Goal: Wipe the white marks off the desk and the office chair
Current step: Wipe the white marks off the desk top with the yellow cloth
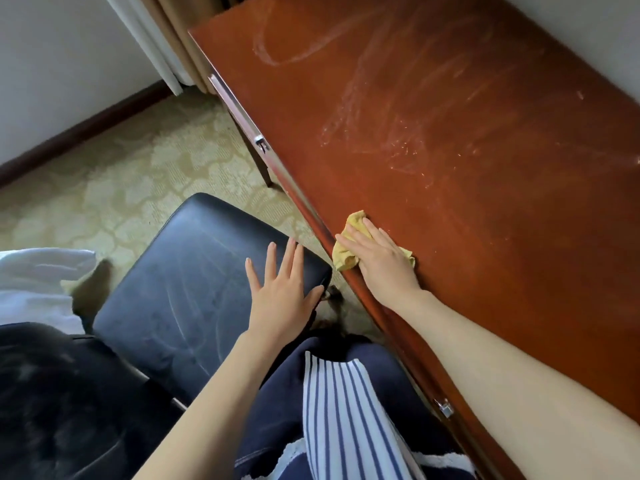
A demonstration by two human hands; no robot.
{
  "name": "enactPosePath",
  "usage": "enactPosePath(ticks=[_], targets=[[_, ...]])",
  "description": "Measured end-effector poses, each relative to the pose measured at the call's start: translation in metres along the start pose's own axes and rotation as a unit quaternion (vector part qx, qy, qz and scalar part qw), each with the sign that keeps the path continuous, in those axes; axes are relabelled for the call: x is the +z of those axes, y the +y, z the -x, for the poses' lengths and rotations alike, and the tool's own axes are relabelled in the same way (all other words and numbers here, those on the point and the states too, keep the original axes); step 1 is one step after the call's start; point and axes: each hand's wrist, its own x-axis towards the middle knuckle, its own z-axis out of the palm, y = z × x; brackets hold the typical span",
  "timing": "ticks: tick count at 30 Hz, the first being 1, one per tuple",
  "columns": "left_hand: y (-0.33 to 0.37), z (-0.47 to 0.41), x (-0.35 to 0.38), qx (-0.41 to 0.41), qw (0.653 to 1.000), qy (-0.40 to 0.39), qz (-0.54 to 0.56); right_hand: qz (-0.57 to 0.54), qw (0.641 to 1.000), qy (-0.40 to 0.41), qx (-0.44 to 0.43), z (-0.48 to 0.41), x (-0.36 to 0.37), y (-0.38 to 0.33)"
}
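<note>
A reddish-brown wooden desk (485, 209) runs diagonally across the right side. White smeared marks (349, 109) cover its far and middle parts. My right hand (377, 258) presses flat on a yellow cloth (346, 254) at the desk's near edge. A black office chair seat (194, 282) stands left of the desk, streaked with faint white marks. My left hand (280, 289) rests open on the seat's right edge, fingers spread.
Patterned beige carpet (114, 188) lies between chair and wall. Curtains (166, 39) hang at the desk's far end. White bedding (31, 282) sits at the left. Metal drawer fittings (261, 143) line the desk's front. My legs in dark clothing stand close to the desk.
</note>
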Motion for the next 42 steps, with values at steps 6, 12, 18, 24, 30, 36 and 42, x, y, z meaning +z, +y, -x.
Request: enactPosePath(ticks=[6, 12, 18, 24, 30, 36, 42], targets=[[0.007, 0.007, -0.004, -0.066, 0.997, -0.004, 0.038, -0.001, 0.999, -0.006, -0.043, 0.013, 0.0, 0.007], [0.051, -0.006, -0.002, -0.032, 0.997, -0.04, 0.052, 0.009, 0.984, -0.059, -0.165, 0.068, -0.022, 0.065], [0.088, -0.016, 0.0, -0.022, 0.997, -0.068, 0.029, 0.008, 0.982, -0.077, -0.174, 0.115, -0.055, 0.132], [0.106, -0.023, 0.001, -0.031, 0.993, -0.113, 0.0, 0.025, 0.995, -0.064, -0.075, 0.118, -0.093, 0.186], [0.112, -0.026, 0.001, -0.04, 0.989, -0.129, -0.054, 0.008, 0.999, -0.024, 0.033, 0.076, -0.096, 0.19], [0.112, -0.026, 0.002, -0.045, 0.988, -0.137, -0.054, -0.015, 0.975, 0.082, 0.204, 0.012, -0.064, 0.143], [0.112, -0.024, 0.0, -0.049, 0.988, -0.133, -0.053, -0.022, 0.995, 0.043, 0.092, 0.013, -0.03, 0.083]])
